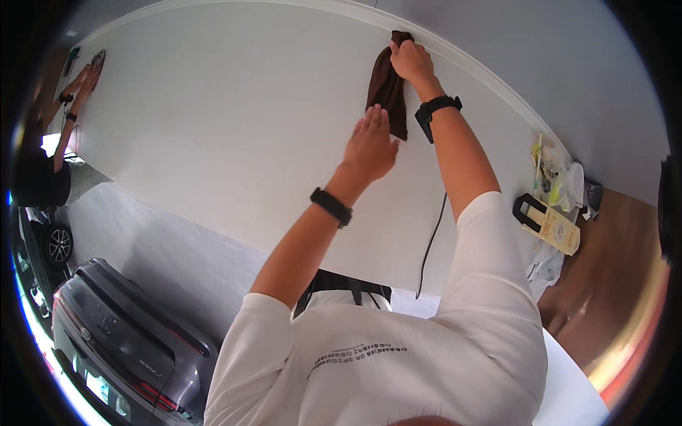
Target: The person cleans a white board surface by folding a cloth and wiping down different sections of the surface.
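A dark brown cloth (388, 88) lies lengthwise on a large white tabletop (213, 133), near its far raised edge. My right hand (413, 61) grips the cloth's far end, with the thumb and fingers around bunched fabric. My left hand (371, 144) rests at the near end, fingertips touching the fabric and palm down, thumb apart from the fingers. Part of the near end is hidden under those fingertips. Black bands are on both wrists.
At the far left another person's hands (88, 80) touch an object on the tabletop. A black cable (432, 242) hangs down at the near side. Plastic bags (565, 181) and a beige paper bag (557, 229) are at the right. A dark grey car (122, 330) stands lower left.
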Motion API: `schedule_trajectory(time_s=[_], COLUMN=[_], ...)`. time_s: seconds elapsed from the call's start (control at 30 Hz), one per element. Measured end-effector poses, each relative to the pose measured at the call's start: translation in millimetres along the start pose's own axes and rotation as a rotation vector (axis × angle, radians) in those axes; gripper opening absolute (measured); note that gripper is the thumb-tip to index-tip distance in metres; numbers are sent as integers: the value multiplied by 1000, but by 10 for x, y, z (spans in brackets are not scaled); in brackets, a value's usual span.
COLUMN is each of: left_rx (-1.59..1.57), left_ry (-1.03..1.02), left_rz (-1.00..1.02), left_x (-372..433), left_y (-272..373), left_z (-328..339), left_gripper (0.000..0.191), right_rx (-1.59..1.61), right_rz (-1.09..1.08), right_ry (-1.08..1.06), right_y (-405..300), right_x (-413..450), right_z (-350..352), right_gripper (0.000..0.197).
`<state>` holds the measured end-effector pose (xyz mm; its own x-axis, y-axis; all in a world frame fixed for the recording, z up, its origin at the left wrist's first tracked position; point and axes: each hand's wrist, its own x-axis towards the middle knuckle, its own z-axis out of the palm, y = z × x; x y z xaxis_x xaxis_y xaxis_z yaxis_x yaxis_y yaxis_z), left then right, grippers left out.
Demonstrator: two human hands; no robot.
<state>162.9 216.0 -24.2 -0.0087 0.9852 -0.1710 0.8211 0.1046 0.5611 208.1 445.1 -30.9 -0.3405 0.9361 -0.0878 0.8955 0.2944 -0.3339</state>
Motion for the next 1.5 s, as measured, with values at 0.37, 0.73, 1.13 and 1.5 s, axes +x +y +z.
schedule_trajectory(time_s=[0.37,0.73,1.13,1.5], left_rx=[45,8,-90,181], left_ry=[18,-6,110,112], left_rz=[-104,336,521,204], left_x=[-1091,-150,212,182], left_y=[-1151,-1264,-717,-1378], left_z=[-1103,-975,-394,-867], left_gripper=[53,50,34,52], right_rx=[-183,-6,-221,-67], right_rz=[180,83,665,286], right_ry=[-79,-47,-44,-2], right_y=[606,-1107,379,-609], right_x=[-638,-231,-623,-110], right_z=[-373,254,-157,171], right_gripper=[45,35,53,43])
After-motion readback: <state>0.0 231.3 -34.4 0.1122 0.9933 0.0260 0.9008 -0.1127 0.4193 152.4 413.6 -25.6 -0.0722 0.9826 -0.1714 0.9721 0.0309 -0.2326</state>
